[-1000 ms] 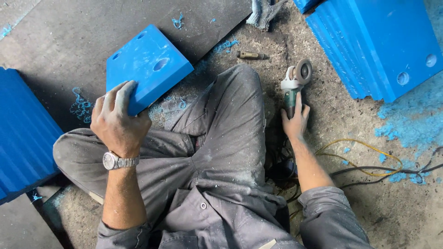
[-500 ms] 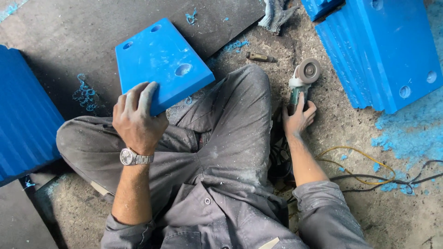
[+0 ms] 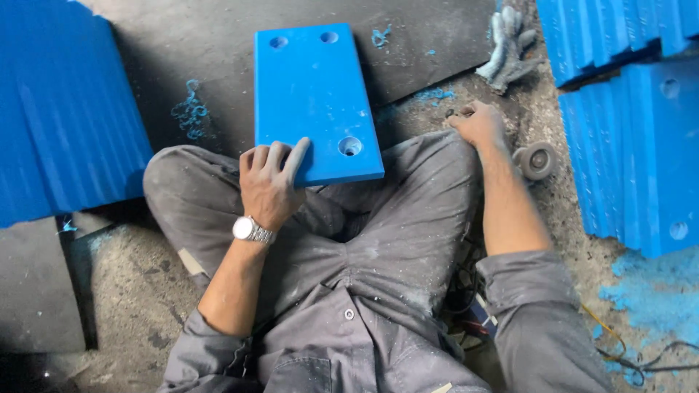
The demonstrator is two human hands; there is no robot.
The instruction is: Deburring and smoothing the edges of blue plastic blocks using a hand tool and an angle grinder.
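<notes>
I sit cross-legged on the floor in grey work clothes. A flat blue plastic plate (image 3: pixel 313 94) with three round holes rests on my left knee and on the dark mat. My left hand (image 3: pixel 271 183), with a wristwatch, grips its near edge, fingers spread on top. My right hand (image 3: pixel 477 124) is stretched past my right knee, its fingers closed on a small dark metal piece (image 3: pixel 456 113) at floor level. The angle grinder (image 3: pixel 535 160) lies on the floor just right of that forearm, with no hand on it.
Stacks of blue plates stand at the left (image 3: pixel 65 116) and right (image 3: pixel 641 145). A dirty grey work glove (image 3: pixel 510 44) lies at the top. Blue shavings (image 3: pixel 655 298) and cables (image 3: pixel 619 349) cover the floor at the lower right. A dark mat (image 3: pixel 196 58) lies ahead.
My right hand let go of the angle grinder and reached forward to the small metal piece. My left hand swung the blue plate round until it lay straight.
</notes>
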